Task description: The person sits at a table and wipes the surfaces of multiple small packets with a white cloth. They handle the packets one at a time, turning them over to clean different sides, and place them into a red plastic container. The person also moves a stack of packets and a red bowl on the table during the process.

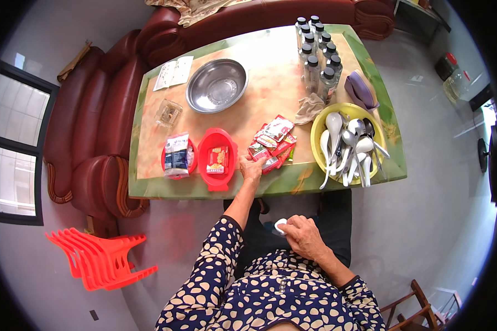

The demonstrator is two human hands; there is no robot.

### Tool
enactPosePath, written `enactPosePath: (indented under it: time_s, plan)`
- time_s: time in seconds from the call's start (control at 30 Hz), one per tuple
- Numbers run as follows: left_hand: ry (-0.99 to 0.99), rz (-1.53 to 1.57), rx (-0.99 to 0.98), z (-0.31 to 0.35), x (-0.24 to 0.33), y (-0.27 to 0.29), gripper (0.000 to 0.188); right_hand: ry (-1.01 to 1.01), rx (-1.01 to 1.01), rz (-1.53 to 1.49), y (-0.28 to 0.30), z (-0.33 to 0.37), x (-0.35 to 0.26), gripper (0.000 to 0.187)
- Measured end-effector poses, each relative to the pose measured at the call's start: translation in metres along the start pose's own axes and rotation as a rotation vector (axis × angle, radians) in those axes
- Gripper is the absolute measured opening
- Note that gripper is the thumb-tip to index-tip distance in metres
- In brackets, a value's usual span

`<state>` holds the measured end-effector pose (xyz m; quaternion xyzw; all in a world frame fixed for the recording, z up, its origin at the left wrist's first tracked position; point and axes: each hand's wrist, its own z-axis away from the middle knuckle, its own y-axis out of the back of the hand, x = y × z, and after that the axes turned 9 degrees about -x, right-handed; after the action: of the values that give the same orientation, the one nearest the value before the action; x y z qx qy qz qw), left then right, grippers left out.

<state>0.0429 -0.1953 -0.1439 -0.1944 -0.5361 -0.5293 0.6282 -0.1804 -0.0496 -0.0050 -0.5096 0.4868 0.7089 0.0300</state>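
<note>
My left hand (251, 169) is at the near left edge of a pile of red packets (279, 129), fingers closed on the corner of one. Low over my lap, my right hand (305, 237) grips a small white rounded object (280, 226); its kind is hidden by the fingers. Just left of my left hand stands a red plastic basket (230, 149) with a red and yellow packet (217, 160) inside. Beside it, a dark blue and white packet (176, 155) lies across a smaller red container (194, 160).
On the table are a steel bowl (218, 85), several black-capped bottles (311, 74), a yellow basin (316, 132) of spoons, a crumpled cloth (309, 108), a purple pouch (361, 92) and a clear box (168, 113). A red plastic chair (102, 262) stands lower left; sofas line the far and left sides.
</note>
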Motion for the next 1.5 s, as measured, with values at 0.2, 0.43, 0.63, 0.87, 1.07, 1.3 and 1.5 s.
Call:
enactPosePath:
  time_s: [0.2, 0.43, 0.63, 0.87, 1.07, 1.3, 1.5]
  plan:
    - [-0.015, 0.684, -0.211, 0.026, -0.004, 0.025, 0.040, -0.005, 0.106, -0.062, 0.002, -0.002, 0.005, 0.029]
    - [0.049, 1.015, -0.620, 0.143, 0.069, 0.043, 0.042, -0.049, 0.534, -0.039, 0.021, -0.024, -0.004, 0.040]
    - [0.035, 0.998, -0.710, 0.195, 0.079, 0.046, 0.040, 0.067, 0.405, 0.307, 0.013, -0.026, -0.021, 0.046]
    - [0.009, 0.953, -0.770, 0.209, 0.082, 0.057, 0.038, 0.053, 0.424, 0.291, 0.024, -0.032, -0.030, 0.051]
    - [-0.032, 0.928, -0.806, 0.215, 0.079, 0.055, 0.041, 0.043, 0.456, 0.306, 0.029, -0.036, -0.031, 0.049]
    - [0.023, 0.748, -0.849, 0.215, 0.083, 0.062, 0.044, 0.170, 0.371, 0.296, 0.029, -0.034, -0.037, 0.045]
    - [-0.081, 0.741, -0.837, 0.217, 0.084, 0.059, 0.047, 0.002, 0.489, 0.265, 0.036, -0.031, -0.030, 0.042]
